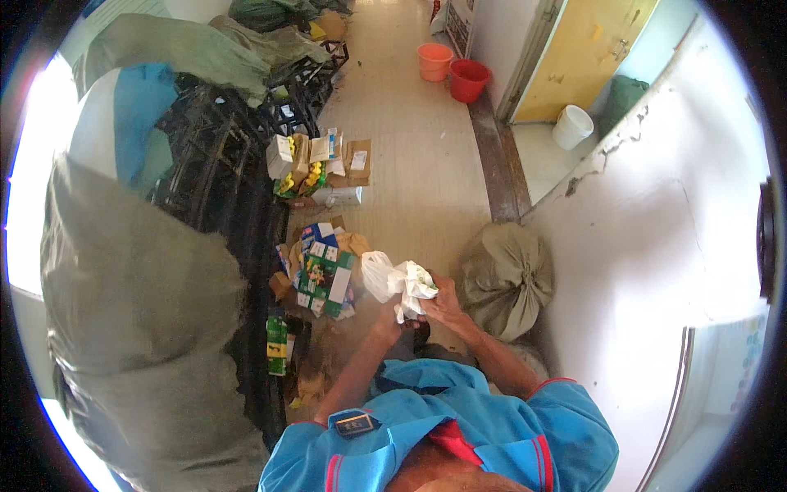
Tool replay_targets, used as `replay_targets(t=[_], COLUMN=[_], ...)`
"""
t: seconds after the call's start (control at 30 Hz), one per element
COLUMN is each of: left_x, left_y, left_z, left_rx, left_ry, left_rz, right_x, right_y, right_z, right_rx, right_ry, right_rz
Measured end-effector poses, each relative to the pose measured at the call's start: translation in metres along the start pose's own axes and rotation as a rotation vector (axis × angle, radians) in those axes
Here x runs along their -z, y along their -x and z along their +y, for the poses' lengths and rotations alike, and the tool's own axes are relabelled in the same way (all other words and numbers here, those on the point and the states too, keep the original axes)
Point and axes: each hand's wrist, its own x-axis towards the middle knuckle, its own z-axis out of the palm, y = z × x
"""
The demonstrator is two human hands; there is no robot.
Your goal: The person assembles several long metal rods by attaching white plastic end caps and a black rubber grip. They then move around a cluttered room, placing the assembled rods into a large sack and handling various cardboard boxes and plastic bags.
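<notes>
While the two hands meet before a blue short-sleeved shirt with red trim (484, 414), one item is in handling, catalogued here from the head view, all places taken from the tied grey-green woven sack (515, 275).

Item: crumpled white thin-plastic bag (416, 283), just left of the sack, at about its level. Long axis slanting: the puffed, translucent end points left and away from the wearer, the denser, bunched end right toward the sack; a narrow twisted tail hangs toward the wearer's body.

Right hand (444, 302): between bag and sack, fingers bent and closed on the bag's bunched right side. Left hand (388, 318): farther left of the sack, at the tail, fingers curled but mostly hidden; how firmly they close cannot be told.

Surroundings:
- Heap of flattened and torn cardboard, with a green-and-white printed carton (326, 280) on top: left of the sack, past the bag.
- Second heap of brown and white cardboard packaging (316, 168): left of the sack and farther off.
- Black plastic lattice crates (209, 152): farther left, beyond.
- Large bulging grey-green woven sack (139, 312): far left.
- Red plastic bucket (469, 80) and orange plastic bucket (434, 62), side by side: well beyond the sack.
- White plastic bucket (572, 127): beyond, to the right, near a yellow door (584, 61).
</notes>
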Motion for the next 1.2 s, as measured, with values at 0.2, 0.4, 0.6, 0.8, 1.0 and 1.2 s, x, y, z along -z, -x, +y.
replay_targets(t=[0.2,0.4,0.6,0.8,1.0,1.2], left_x=[-0.081,-0.082,-0.151,-0.217,-0.218,-0.197], left_y=[-0.063,-0.224,-0.377,-0.505,-0.688,-0.807], left_z=[0.179,0.309,0.460,0.575,0.697,0.853], left_rx=[-0.341,-0.331,-0.805,-0.631,-0.678,-0.875], left_ry=[-0.993,-0.423,-1.051,-1.088,-1.310,-1.134], left_rz=[0.147,0.169,-0.256,-0.291,-0.124,0.143], right_x=[0.021,0.029,0.078,0.130,0.182,0.156], right_y=[-0.155,-0.336,-0.526,-0.685,-0.913,-1.151], right_z=[0.080,0.135,0.151,0.238,0.276,0.297], right_rx=[-0.240,-0.213,-0.297,-0.755,-0.711,-0.327], right_ry=[0.020,-0.145,-0.219,-0.329,-0.440,-0.255], right_rz=[0.117,0.090,0.160,0.378,0.010,-0.245])
